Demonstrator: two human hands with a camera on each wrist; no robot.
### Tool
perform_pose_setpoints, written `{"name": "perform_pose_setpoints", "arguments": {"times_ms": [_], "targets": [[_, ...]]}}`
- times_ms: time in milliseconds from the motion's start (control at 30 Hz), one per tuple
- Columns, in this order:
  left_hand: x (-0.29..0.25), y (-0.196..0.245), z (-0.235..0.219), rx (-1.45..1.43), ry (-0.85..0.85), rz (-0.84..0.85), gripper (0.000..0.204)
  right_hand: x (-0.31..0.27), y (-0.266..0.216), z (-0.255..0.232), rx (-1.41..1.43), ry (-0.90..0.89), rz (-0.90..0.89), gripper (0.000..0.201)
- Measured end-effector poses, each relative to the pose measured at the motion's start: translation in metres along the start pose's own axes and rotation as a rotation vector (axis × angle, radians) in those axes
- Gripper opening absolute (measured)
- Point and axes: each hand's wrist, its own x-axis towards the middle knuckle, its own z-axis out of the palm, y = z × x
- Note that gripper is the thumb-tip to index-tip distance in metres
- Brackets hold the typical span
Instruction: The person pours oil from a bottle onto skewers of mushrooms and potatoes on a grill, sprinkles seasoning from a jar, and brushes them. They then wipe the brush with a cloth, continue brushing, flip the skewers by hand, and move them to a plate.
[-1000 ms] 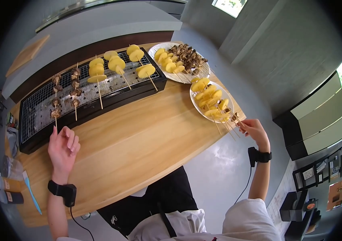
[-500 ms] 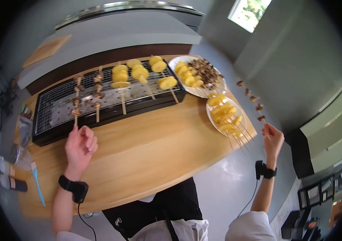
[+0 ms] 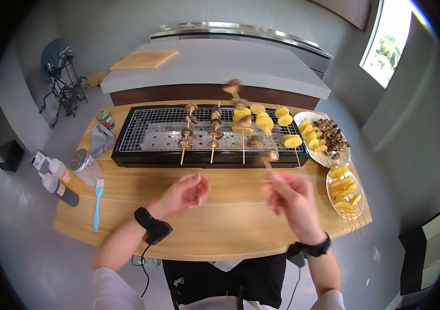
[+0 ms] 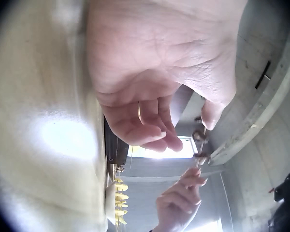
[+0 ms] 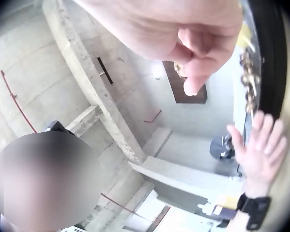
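Observation:
In the head view my right hand (image 3: pixel 296 205) pinches the lower end of a mushroom skewer (image 3: pixel 254 141), blurred and held up in front of the grill (image 3: pixel 153 157). My left hand (image 3: pixel 185 193), fingers loosely curled and holding nothing, hovers before the grill's near edge. Two mushroom skewers (image 3: pixel 186 133) lie on the left and middle of the rack, with several potato skewers (image 3: pixel 265 122) to their right. The left wrist view shows the left hand (image 4: pixel 154 82) empty and the right hand (image 4: pixel 179 203) gripping the skewer (image 4: pixel 201 145).
On the right stand a plate (image 3: pixel 328 164) of potato and mushroom skewers and a smaller plate (image 3: pixel 356 211) of potato skewers. At the left are sauce bottles (image 3: pixel 61 189), a shaker jar (image 3: pixel 85 166), a blue brush (image 3: pixel 98 205), a grey cloth (image 3: pixel 102 139) and a small jar (image 3: pixel 105 118).
The right hand has lifted a mushroom skewer from beside the small plate and brought it left to the grill. The left hand has left the leftmost skewer's end. The head view has turned left.

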Motion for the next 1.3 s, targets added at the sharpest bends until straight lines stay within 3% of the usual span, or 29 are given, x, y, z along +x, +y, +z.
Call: {"name": "perform_pose_setpoints", "arguments": {"times_ms": [33, 200, 267, 300, 333, 367, 433, 500, 667, 900, 933, 967, 1033, 1167, 1200, 1267, 1300], "targets": [[-0.002, 0.003, 0.001, 0.026, -0.083, -0.028, 0.039, 0.011, 0.003, 0.019, 0.053, -0.074, 0.015, 0.025], [-0.009, -0.007, -0.011, -0.075, -0.09, -0.05, 0.034, 0.062, 0.022, 0.122, 0.445, -0.341, 0.204, 0.027], [0.0, -0.037, -0.038, 0.459, 0.046, 0.226, 0.03, 0.079, 0.028, 0.167, 0.553, -0.357, 0.208, 0.026], [0.009, -0.042, -0.041, 0.184, -0.003, 0.084, 0.023, 0.087, 0.032, 0.187, 0.557, -0.36, 0.206, 0.026], [0.008, -0.011, -0.011, 0.017, -0.091, -0.085, 0.022, 0.095, 0.036, 0.205, 0.6, -0.345, 0.249, 0.024], [0.013, -0.015, -0.022, -0.041, -0.134, -0.136, 0.021, 0.101, 0.042, 0.219, 0.642, -0.332, 0.293, 0.022], [0.021, -0.022, -0.041, -0.094, -0.164, -0.182, 0.021, 0.116, 0.061, 0.239, 0.623, -0.306, 0.289, 0.02], [0.03, -0.023, -0.044, -0.197, -0.329, -0.124, 0.022, 0.124, 0.072, 0.249, 0.567, -0.268, 0.309, 0.018], [0.024, -0.011, -0.033, -0.251, -0.3, -0.119, 0.021, 0.131, 0.095, 0.249, 0.561, -0.3, 0.387, 0.02], [0.011, -0.012, -0.015, -0.134, 0.019, -0.105, 0.028, 0.1, 0.071, 0.224, 0.418, -0.476, 0.416, 0.033], [0.006, -0.012, -0.009, -0.181, 0.077, -0.065, 0.03, 0.09, 0.067, 0.215, 0.366, -0.477, 0.437, 0.034], [-0.001, 0.003, 0.002, 0.011, 0.051, -0.039, 0.036, 0.083, 0.064, 0.202, 0.364, -0.479, 0.439, 0.034], [0.0, -0.003, 0.004, -0.021, 0.193, -0.041, 0.041, 0.072, 0.059, 0.168, -0.056, -0.622, 0.287, 0.035], [-0.003, 0.011, 0.013, -0.047, 0.32, -0.022, 0.05, 0.058, 0.053, 0.103, -0.009, -0.696, 0.256, 0.039], [0.002, 0.007, 0.011, -0.064, 0.384, 0.064, 0.057, 0.061, 0.063, 0.086, 0.027, -0.666, 0.252, 0.041], [0.001, 0.008, 0.006, -0.171, 0.349, 0.132, 0.056, 0.068, 0.07, 0.069, 0.071, -0.628, 0.242, 0.044], [0.002, 0.01, 0.007, -0.189, 0.41, 0.157, 0.059, 0.072, 0.071, 0.065, 0.114, -0.512, 0.31, 0.046]]}}
